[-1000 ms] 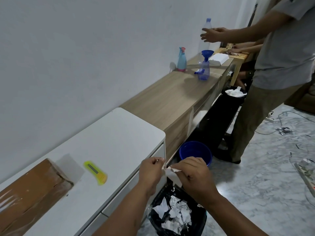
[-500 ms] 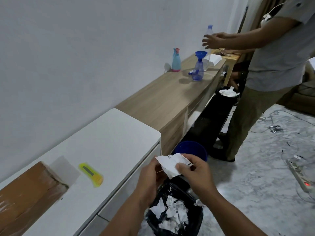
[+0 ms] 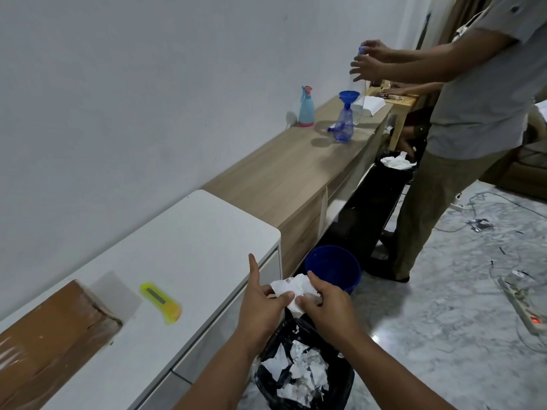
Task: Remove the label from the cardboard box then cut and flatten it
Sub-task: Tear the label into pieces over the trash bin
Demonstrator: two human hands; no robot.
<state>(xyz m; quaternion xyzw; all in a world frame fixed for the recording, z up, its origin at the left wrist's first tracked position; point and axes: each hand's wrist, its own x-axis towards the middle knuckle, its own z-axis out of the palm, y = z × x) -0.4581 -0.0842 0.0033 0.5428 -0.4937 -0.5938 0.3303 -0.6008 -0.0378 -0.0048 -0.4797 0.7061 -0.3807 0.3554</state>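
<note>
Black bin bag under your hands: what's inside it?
The black bin bag holds torn white paper scraps. Anything beneath them is covered. Both hands hold the crumpled label above its opening.

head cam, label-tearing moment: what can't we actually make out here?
- Cardboard box: cut off by the left and bottom edges of the head view; any label residue can't be told.
- Label: print too small to read; partly covered by the left hand and right hand.
- Yellow cutter: blurred; blade state unclear.
- Black bin bag: bottom cut off.
</note>
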